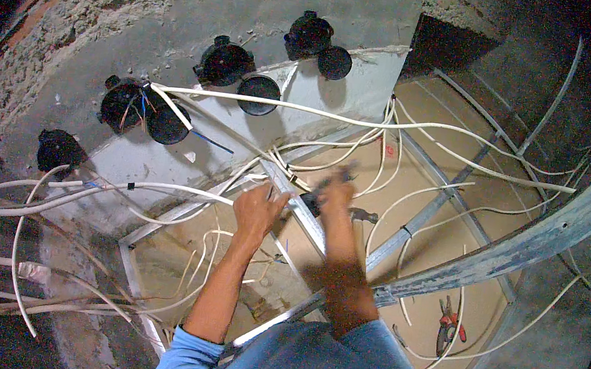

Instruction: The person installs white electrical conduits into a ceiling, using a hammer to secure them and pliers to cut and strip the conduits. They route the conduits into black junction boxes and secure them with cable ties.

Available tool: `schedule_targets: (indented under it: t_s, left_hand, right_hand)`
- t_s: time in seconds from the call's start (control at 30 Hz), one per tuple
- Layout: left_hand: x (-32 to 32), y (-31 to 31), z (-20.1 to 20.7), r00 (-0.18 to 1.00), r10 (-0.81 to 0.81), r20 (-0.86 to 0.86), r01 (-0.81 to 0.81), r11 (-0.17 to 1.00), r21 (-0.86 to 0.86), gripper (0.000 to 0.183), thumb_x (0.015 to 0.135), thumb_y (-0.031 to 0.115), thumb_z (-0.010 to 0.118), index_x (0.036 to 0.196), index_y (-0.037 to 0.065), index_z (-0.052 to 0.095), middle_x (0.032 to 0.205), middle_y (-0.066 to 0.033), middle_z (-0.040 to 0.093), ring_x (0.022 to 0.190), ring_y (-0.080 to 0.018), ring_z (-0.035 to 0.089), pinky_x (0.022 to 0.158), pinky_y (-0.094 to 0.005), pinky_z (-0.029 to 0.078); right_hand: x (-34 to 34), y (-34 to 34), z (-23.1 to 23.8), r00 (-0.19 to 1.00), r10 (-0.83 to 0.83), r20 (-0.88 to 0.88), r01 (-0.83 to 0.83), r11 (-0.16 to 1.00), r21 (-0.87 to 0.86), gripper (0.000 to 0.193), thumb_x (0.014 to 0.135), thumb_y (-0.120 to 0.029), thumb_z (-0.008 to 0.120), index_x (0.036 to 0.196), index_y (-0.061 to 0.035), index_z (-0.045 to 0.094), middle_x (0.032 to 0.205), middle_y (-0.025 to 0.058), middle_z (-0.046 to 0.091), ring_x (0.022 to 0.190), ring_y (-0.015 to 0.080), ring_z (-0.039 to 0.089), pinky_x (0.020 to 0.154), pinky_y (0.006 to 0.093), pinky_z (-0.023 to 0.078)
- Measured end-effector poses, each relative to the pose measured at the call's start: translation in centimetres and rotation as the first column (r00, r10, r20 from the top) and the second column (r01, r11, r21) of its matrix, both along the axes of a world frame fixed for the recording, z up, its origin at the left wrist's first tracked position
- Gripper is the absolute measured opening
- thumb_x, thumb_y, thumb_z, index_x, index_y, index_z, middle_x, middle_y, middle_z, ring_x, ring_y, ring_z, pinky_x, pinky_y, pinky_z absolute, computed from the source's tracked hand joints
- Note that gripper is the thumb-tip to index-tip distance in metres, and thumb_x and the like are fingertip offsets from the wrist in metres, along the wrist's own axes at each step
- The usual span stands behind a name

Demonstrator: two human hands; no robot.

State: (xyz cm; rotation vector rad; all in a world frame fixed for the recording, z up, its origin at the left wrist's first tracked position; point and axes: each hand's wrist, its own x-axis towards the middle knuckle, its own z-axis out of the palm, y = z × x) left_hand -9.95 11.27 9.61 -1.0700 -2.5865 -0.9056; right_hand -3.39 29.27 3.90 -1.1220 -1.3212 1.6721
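Observation:
Around the middle of the head view, both my forearms reach to a metal channel (304,218) that runs between my hands. My left hand (257,211) has its fingers curled and its thumb toward the channel's left side; what it grips, if anything, I cannot make out. On the channel's right side my right hand (338,195) is closed around a dark tool (318,192), smeared by motion, so its kind is unclear. Beside the right wrist a dark hammer-like head (363,215) lies on the tan board (413,176). White cables (336,151) bunch just beyond my hands.
Black round boxes (227,64) sit in the grey wall, with round black lids (258,95) below some. Loose white cables (97,195) cross the left side. At right stand a wide curved metal strip (500,246) and red-handled pliers (448,326) lying on board.

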Motion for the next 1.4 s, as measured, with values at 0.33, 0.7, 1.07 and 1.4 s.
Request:
schedule_targets:
  t_s: [0.33,0.7,1.07,1.4]
  left_hand:
    - [1.7,-4.8,0.9,0.652,-0.759,0.001,0.753,0.647,-0.119,0.028,0.08,0.014,0.068,0.102,0.002,0.056,0.093,-0.0154,0.059,0.094,-0.0358,0.058,0.082,-0.0474,0.047]
    - [1.8,-2.3,0.3,0.651,-0.757,-0.058,0.757,0.643,0.114,0.016,0.082,0.018,0.057,0.09,0.004,0.059,0.092,-0.0175,0.062,0.088,-0.0374,0.06,0.074,-0.0488,0.045]
    - [5.8,-1.6,0.0,0.797,-0.497,-0.345,0.558,0.823,0.103,0.024,0.077,0.008,0.058,0.102,0.007,0.055,0.097,-0.0128,0.054,0.095,-0.0307,0.055,0.085,-0.0445,0.042]
    - [5.2,-6.3,1.0,0.927,-0.245,0.285,-0.001,0.758,0.652,0.024,0.097,0.024,0.054,0.109,0.003,0.049,0.098,-0.0108,0.058,0.104,-0.0242,0.059,0.088,-0.0357,0.048]
  right_hand:
    - [7.2,1.1,-1.4,0.28,-0.141,0.95,-0.134,0.974,0.184,0.049,0.089,-0.034,0.061,0.132,-0.0146,0.05,0.127,0.0175,0.05,0.125,0.0365,0.043,0.098,0.0543,0.038]
    - [9.3,-10.5,12.4,0.816,0.196,0.543,-0.568,0.104,0.816,0.046,0.088,-0.023,0.063,0.128,-0.0021,0.054,0.114,0.0192,0.064,0.108,0.0316,0.06,0.104,0.0506,0.033]
    - [13.4,-10.4,10.1,0.459,-0.197,0.866,-0.857,0.158,0.49,0.034,0.086,-0.015,0.056,0.118,-0.0084,0.062,0.092,0.0104,0.063,0.094,0.028,0.059,0.095,0.0558,0.032]
    - [17.5,-9.8,8.3,0.551,0.183,0.814,-0.83,0.223,0.512,0.032,0.074,-0.019,0.074,0.103,-0.0069,0.07,0.09,0.0173,0.069,0.087,0.0358,0.066,0.078,0.0487,0.048]
